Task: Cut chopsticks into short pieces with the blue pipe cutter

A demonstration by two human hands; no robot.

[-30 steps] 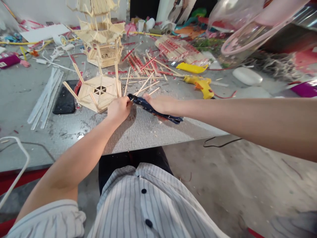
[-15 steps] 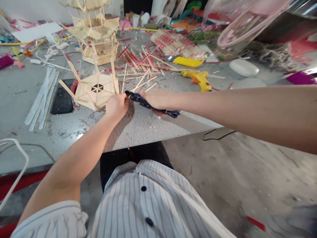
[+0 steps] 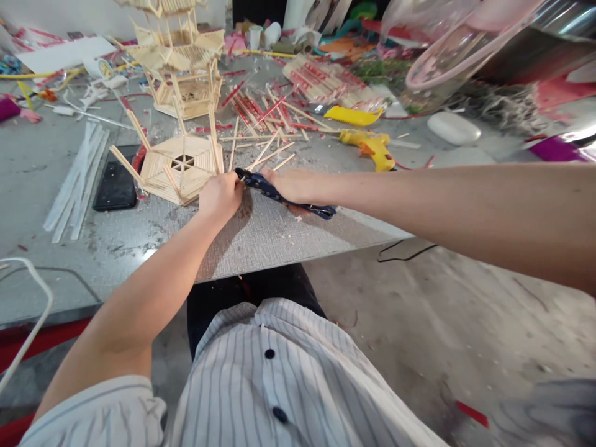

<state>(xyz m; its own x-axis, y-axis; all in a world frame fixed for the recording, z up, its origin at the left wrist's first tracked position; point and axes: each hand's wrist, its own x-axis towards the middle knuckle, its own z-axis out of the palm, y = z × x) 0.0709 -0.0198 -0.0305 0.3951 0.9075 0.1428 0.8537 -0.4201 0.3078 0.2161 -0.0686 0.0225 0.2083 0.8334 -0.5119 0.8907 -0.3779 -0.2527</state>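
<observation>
Both hands meet at the front-middle of the desk [image 3: 279,236], just right of a flat six-sided model [image 3: 179,166] made of wooden sticks.

The right hand [image 3: 291,185] is closed around a dark blue tool [image 3: 279,197]. The tool lies low over the desk at a slant: its tip points left toward the other hand, and its handle end sticks out below the wrist, near the desk's front edge.

The left hand [image 3: 218,197] is curled shut w/ knuckles up and fingertips right at the tool's tip. It seems to pinch a thin stick there, but that bit is too small to tell for sure. This hand sits just beside the model's near-right corner.

Loose sticks [image 3: 265,152] lie fanned out just behind the hands. Further back stands a tall stick tower [image 3: 184,68], upright, w/ more red-and-tan sticks to its right.

A yellow glue gun [image 3: 372,148] lies on its side, right of the loose sticks and behind the right forearm. A black phone [image 3: 116,186] lies flat at the model's left edge, partly under it. White strips [image 3: 77,183] lie in a bundle left of the phone. A white cable [image 3: 32,298] loops at the desk's near-left corner.
</observation>
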